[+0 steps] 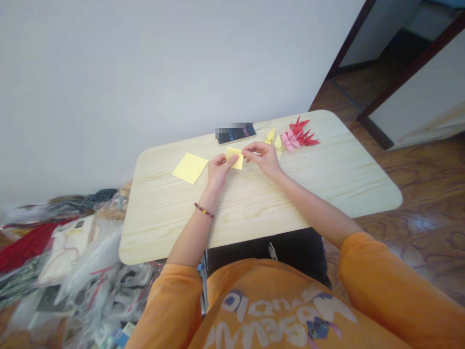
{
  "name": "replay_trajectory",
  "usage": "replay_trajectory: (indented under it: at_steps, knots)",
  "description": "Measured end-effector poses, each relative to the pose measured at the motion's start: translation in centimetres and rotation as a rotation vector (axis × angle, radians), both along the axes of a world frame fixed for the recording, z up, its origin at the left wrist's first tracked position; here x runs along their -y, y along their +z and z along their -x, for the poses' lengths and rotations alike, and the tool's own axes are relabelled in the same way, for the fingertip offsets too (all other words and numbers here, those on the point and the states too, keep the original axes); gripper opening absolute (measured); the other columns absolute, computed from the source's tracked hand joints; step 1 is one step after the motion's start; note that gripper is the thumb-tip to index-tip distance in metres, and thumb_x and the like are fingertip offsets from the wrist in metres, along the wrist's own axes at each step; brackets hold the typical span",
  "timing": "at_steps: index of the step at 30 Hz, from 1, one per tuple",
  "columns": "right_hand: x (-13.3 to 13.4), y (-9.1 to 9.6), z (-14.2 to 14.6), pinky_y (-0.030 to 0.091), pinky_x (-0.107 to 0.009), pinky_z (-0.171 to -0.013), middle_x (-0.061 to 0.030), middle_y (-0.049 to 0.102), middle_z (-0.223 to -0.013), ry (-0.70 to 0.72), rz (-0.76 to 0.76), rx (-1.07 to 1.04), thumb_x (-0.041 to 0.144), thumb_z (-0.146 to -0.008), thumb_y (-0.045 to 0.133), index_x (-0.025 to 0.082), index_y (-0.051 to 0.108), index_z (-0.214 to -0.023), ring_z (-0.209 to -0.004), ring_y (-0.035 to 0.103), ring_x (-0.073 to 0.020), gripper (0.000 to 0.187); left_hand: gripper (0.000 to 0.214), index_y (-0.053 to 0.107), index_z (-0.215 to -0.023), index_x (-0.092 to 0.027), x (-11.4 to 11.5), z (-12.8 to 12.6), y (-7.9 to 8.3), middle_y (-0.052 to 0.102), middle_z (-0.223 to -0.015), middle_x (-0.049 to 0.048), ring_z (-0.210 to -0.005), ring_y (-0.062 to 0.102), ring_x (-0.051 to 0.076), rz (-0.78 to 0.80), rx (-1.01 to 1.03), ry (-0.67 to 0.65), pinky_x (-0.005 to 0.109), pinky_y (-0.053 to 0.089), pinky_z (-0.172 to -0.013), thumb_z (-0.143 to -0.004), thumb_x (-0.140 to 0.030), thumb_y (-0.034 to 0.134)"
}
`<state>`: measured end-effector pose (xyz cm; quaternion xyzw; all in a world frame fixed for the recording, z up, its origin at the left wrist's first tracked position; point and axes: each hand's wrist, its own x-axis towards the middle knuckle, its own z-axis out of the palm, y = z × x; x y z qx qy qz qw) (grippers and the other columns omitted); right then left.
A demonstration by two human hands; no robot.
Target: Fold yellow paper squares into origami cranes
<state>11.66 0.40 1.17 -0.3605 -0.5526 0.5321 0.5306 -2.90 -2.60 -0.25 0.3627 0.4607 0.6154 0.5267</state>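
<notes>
Orange sweatshirt (276, 315) fabric with white printed lettering fills the near edge of the view, and black trousers (265, 252) show just beyond it, under the near edge of a light wood-grain table (327, 186). Both forearms extend across the tabletop toward the centre. The left hand (218, 172), with a beaded bracelet (204, 210) on its wrist, and the right hand (262, 159) meet at a small yellow paper piece (234, 157), held just above the table between them. The right thumb and fingers pinch its right edge, while the left fingertips press against its near-left corner; the hands are closed on the paper, not spread. The piece is nearly square, so no clear long axis can be stated. A yellow paper square (189, 168) lies flat on the table, left of the left hand. On the far side are a smartphone (236, 133), partly obscured, yellow origami figures (271, 135), a pink origami figure (289, 141) and red origami figures (301, 132). To the left of the table, on the floor, is a heap of clear plastic bags (94, 261); their contents cannot be identified individually.
</notes>
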Motion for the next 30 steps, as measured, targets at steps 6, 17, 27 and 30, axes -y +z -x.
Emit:
replay_trajectory:
  at_steps: [6,17,27,30]
  knots:
    - [-0.3,-0.4,0.0,0.052,-0.025,-0.056,-0.0015,0.066,-0.069,-0.008,0.027,0.02,0.041,-0.055,0.082,0.016,0.068,-0.067,-0.063,0.059,-0.0117,0.03,0.026,0.07,-0.067,-0.015,0.1,0.0,0.4,0.071,-0.073,0.0025,-0.065,0.063,0.013,-0.088,-0.148,0.11,0.026,0.05,-0.066,-0.051,-0.028,0.084]
    - [-1.0,-0.9,-0.3,0.051,-0.026,-0.06,-0.0031,0.07,-0.074,0.08,0.098,-0.042,0.041,-0.058,0.08,0.017,0.072,-0.076,-0.068,0.061,-0.0132,0.031,0.025,0.063,-0.07,-0.017,-0.2,0.5,0.4,0.069,-0.072,0.0006,-0.063,0.063,0.011,-0.185,-0.296,0.228,0.023,0.05,-0.062,-0.058,-0.028,0.081]
    - [-1.0,-1.2,-0.1,0.035,-0.024,-0.049,0.0002,0.064,-0.064,0.054,0.067,0.009,0.039,-0.059,0.079,0.016,0.072,-0.073,-0.052,0.046,-0.0074,0.027,0.043,0.055,-0.092,-0.022,0.7,0.0,1.3,0.068,-0.075,-0.0014,-0.066,0.066,0.012,-0.23,-0.398,0.178,0.021,0.048,-0.056,-0.059,-0.027,0.082]
    - [-0.9,-1.2,0.0,0.034,-0.024,-0.05,0.0016,0.061,-0.058,0.058,0.108,-0.054,0.039,-0.058,0.08,0.016,0.071,-0.071,-0.05,0.044,-0.0064,0.027,0.034,0.062,-0.087,-0.019,0.5,0.1,1.1,0.07,-0.079,0.002,-0.068,0.067,0.013,-0.231,-0.346,0.188,0.022,0.05,-0.061,-0.06,-0.029,0.081]
